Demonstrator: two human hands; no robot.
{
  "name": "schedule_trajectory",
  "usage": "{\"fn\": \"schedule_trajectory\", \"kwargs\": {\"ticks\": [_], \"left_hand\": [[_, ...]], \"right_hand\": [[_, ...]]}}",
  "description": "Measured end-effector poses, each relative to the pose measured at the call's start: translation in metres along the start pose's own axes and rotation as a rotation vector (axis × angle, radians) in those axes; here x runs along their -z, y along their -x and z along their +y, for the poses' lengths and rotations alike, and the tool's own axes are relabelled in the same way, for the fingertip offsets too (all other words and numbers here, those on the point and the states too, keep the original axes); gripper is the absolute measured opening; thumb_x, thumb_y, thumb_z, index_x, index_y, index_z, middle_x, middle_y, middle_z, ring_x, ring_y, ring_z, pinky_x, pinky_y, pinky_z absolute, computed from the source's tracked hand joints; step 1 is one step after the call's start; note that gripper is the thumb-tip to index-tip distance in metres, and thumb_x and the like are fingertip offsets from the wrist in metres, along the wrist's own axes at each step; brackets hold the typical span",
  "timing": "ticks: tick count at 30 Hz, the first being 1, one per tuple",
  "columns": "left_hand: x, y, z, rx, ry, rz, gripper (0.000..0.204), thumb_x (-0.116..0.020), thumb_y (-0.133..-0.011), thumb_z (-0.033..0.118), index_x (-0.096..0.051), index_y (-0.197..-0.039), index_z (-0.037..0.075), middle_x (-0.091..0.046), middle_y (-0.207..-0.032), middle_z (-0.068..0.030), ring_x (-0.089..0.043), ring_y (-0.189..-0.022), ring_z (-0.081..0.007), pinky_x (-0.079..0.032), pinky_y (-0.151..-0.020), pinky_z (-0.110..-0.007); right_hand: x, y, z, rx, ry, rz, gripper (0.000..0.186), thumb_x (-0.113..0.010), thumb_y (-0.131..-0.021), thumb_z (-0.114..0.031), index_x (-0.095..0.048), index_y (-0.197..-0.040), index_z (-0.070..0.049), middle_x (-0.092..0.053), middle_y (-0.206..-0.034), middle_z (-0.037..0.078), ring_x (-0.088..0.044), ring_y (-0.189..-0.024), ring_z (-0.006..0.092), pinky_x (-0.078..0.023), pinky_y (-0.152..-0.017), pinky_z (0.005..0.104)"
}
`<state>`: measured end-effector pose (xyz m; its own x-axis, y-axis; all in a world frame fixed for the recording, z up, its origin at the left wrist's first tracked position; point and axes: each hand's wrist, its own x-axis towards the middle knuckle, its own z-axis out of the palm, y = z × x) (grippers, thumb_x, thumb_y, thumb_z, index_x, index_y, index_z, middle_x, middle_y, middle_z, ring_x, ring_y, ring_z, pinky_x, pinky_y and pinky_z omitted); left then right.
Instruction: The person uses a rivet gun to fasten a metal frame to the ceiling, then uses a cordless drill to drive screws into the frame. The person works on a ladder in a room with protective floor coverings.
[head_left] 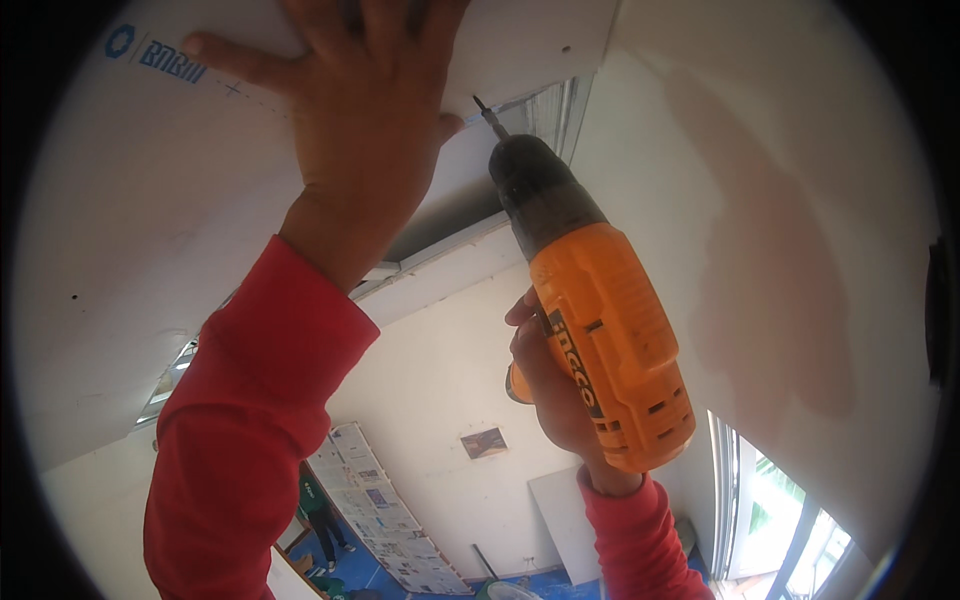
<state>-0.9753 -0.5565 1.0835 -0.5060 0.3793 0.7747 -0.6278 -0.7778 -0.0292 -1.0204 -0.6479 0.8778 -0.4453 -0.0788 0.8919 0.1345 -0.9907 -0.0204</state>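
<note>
My left hand (365,130) lies flat against a pale ceiling board (130,220) with its fingers spread, the fingertips cut off by the top of the view. The board carries blue printing and a dashed line. My right hand (555,385) is wrapped round the grip of an orange and black cordless drill (615,320), which is tilted up to the left. A thin screwdriver bit (490,118) stands out of its black chuck. The bit's dark tip is at the board near its edge, right of my left thumb; whether it touches I cannot tell.
Beyond the board's edge a dark ceiling opening (440,225) shows, bordered by pale framing. A white wall (760,200) rises close on the right, above a bright window (775,500). Below are a paper-covered panel (385,510), a leaning white board (565,525) and a person in green (312,495).
</note>
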Motion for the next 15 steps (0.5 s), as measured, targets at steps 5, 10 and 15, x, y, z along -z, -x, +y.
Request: {"fn": "schedule_trajectory", "kwargs": {"ticks": [5,10,15], "left_hand": [[0.0032,-0.0021,-0.0003,-0.005,0.036,0.007,0.160,-0.092,-0.041,0.068,-0.004,-0.166,0.021,0.007,-0.165,-0.0358,0.002,-0.146,-0.0679,-0.007,-0.100,-0.093],[0.0058,-0.0034,-0.0015,-0.008,0.075,0.009,0.160,-0.092,-0.041,0.069,-0.004,-0.166,0.021,0.006,-0.165,-0.0356,0.001,-0.146,-0.0679,-0.007,-0.100,-0.093],[0.0064,-0.0027,-0.0030,-0.009,0.119,0.007,0.160,-0.091,-0.042,0.070,-0.004,-0.166,0.021,0.006,-0.165,-0.0355,0.000,-0.146,-0.0680,-0.008,-0.100,-0.094]], "right_hand": [[-0.0016,-0.0005,0.0013,-0.062,-0.088,0.006,0.018,-0.066,-0.089,-0.001,-0.063,-0.105,-0.008,-0.067,-0.089,0.004,-0.067,-0.076,0.0131,-0.057,-0.070,0.0302],[-0.0031,0.0010,0.0051,-0.122,-0.141,0.026,0.018,-0.066,-0.089,-0.001,-0.063,-0.105,-0.008,-0.067,-0.088,0.003,-0.067,-0.075,0.0131,-0.057,-0.070,0.0304],[-0.0057,-0.0049,0.0069,0.037,-0.042,0.003,0.019,-0.065,-0.089,0.001,-0.063,-0.106,-0.007,-0.067,-0.089,0.004,-0.067,-0.074,0.0133,-0.057,-0.071,0.0306]]}}
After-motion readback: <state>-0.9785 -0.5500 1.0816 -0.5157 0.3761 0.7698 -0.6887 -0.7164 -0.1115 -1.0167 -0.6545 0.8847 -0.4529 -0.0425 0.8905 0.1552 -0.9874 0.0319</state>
